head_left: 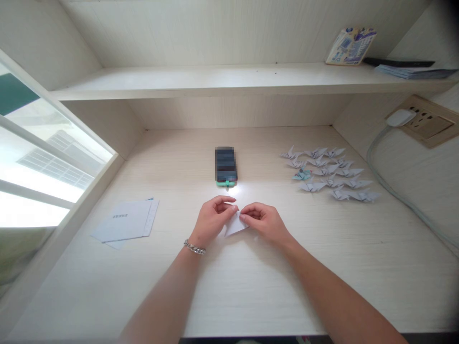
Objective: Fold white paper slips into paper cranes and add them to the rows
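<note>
Both my hands meet at the middle of the pale wooden desk [251,286]. My left hand [213,217], with a metal bracelet on its wrist, pinches the top of a small folded piece of white paper [234,225]. My right hand [263,220] pinches the same paper from the right side. The paper forms a pointed, triangular shape that rests on the desk between my fingers. Part of it is hidden under my fingers.
A phone [225,166] in a teal case lies just beyond my hands. Several folded paper cranes [328,174] are laid out at the right. A stack of paper sheets [127,220] lies at the left. A shelf [229,79] above holds a booklet [350,45]; a wall socket [423,122] with cable is at the right.
</note>
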The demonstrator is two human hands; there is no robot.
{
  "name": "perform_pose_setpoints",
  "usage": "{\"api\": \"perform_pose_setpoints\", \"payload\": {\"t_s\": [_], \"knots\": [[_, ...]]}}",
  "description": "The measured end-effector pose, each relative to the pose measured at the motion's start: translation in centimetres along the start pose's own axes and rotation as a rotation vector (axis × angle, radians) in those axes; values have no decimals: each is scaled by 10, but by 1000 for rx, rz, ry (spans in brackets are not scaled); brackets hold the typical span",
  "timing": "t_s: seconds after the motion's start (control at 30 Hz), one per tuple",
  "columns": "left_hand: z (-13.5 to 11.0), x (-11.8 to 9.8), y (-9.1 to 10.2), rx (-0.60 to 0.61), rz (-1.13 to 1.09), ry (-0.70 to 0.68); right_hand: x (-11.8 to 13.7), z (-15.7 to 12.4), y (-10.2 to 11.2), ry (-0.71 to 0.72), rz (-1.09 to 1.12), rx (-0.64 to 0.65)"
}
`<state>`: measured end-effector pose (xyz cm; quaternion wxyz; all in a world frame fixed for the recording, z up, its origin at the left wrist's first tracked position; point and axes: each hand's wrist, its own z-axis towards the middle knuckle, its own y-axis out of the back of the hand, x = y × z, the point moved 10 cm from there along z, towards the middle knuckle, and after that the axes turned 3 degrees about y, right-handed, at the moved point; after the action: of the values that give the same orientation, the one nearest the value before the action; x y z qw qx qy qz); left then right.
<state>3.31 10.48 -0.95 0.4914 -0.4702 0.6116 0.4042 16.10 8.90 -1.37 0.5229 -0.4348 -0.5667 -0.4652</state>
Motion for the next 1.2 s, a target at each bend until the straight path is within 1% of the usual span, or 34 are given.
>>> {"api": "perform_pose_setpoints", "payload": {"t_s": [0.1, 0.3, 0.47, 0.67, 0.83, 0.97, 1.03, 1.13, 1.2], "knots": [[-1, -1, 0, 5, 26, -6, 1, 0, 0, 7, -20, 0], [-1, 2, 2, -54, 59, -21, -2, -1, 0, -10, -2, -4], [0, 5, -4, -10, 55, -18, -3, 0, 2, -6, 1, -20], [0, 5, 7, -100, 41, -2, -4, 0, 1, -80, 92, -14], [-1, 2, 0, -35, 87, -14, 1, 0, 0, -54, 90, 3], [0, 0, 9, -96, 49, -29, -2, 0, 5, -57, 99, -39], [0, -1, 9, -94, 79, -33, -1, 0, 7, -45, 93, -59], [0, -2, 6, -72, 191, -40, 2, -1, 8, -16, 94, -74], [-1, -2, 6, -78, 238, -40, 4, -1, 10, 6, 95, -90]]}}
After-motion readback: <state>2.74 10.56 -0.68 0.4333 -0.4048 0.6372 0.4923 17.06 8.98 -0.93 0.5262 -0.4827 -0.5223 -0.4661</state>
